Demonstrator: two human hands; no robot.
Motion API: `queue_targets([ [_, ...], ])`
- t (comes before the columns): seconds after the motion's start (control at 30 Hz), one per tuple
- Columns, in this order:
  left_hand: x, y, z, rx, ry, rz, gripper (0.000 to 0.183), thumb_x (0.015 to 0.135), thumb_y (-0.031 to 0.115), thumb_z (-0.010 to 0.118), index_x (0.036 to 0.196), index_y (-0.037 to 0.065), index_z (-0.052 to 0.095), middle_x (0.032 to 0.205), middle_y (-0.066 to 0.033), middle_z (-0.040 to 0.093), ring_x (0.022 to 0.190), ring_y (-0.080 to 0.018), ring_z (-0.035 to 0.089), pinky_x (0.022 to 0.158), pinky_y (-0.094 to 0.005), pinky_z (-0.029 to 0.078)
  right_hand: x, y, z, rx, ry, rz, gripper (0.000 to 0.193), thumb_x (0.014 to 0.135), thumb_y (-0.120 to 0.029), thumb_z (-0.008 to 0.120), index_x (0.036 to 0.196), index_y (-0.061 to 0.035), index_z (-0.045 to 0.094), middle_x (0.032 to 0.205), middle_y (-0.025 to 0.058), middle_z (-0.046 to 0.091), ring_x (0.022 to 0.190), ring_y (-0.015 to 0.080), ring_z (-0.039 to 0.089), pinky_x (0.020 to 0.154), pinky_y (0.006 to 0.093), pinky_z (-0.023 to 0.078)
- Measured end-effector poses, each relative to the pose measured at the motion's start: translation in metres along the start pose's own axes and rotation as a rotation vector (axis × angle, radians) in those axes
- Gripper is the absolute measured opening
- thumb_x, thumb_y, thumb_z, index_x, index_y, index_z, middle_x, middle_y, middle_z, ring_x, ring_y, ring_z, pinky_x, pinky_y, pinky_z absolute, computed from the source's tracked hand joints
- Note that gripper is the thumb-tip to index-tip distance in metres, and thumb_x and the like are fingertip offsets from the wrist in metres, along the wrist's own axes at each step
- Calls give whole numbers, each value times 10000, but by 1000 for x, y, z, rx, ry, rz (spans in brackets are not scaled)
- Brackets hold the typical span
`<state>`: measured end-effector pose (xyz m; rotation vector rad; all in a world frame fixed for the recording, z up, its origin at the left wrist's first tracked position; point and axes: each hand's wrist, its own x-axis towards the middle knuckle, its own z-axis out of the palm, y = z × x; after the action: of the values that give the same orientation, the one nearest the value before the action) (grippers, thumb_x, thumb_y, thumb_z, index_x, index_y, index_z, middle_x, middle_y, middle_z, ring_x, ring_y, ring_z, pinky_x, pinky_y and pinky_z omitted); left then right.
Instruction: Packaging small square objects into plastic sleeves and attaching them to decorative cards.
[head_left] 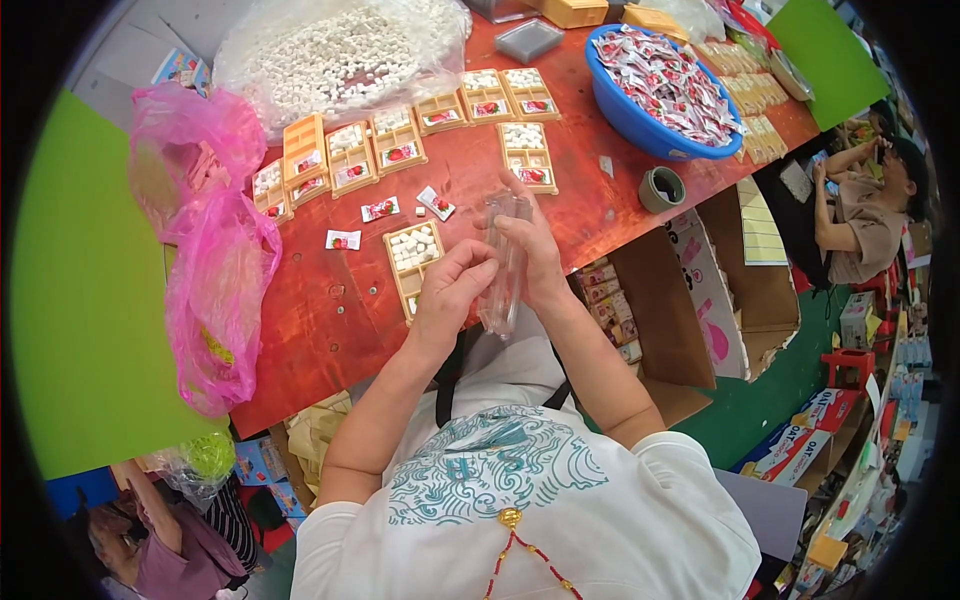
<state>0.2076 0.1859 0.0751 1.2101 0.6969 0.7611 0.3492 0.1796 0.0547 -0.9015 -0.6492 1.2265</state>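
A clear plastic piece, long and box-like, is held in front of my body over the table's near edge. My right hand wraps round its right side. My left hand pinches at its left edge with thumb and fingers together. Whether it is one cover or several nested ones, I cannot tell. Just left of my hands lies a tan compartment tray with small white pieces in its far part; my left hand partly covers its near end. Beyond it are red-and-white sachets and one loose white piece.
A row of filled tan trays runs along a plastic sheet heaped with white pieces. A blue basin of sachets and a dark cup stand right. Pink bags lie left. Cardboard boxes stand below right. Two other people sit nearby.
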Motion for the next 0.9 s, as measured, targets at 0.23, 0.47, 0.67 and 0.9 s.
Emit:
queue_targets([
  [0.23,-3,-2,4,-130,-20,-74,138,923,151,510,897,36,581,774,16,548,693,-59,500,635,-217,404,-6,3,-3,-12,-5,58,711,805,-250,561,1438,-61,300,1090,138,539,969,205,568,846,330,463],
  [0.47,-6,-7,0,-205,-43,-106,123,913,140,524,878,40,588,753,-9,572,671,-82,524,622,-225,418,-14,-1,0,-15,-18,137,715,806,-292,557,1434,-53,315,1130,131,506,980,213,570,862,343,460],
  [0.67,-8,-11,1,-225,-41,-123,131,908,146,535,857,39,590,745,-10,576,657,-84,530,615,-230,425,-14,10,-3,1,-3,65,691,807,-292,547,1417,-43,339,1106,124,510,987,213,570,852,337,468],
  [0.9,-13,-14,-2,-84,-44,-96,138,906,159,523,841,47,571,721,14,542,644,-65,502,592,-213,397,-20,12,-7,-6,-66,145,683,806,-286,541,1408,-29,344,1140,130,510,994,221,584,870,344,470],
])
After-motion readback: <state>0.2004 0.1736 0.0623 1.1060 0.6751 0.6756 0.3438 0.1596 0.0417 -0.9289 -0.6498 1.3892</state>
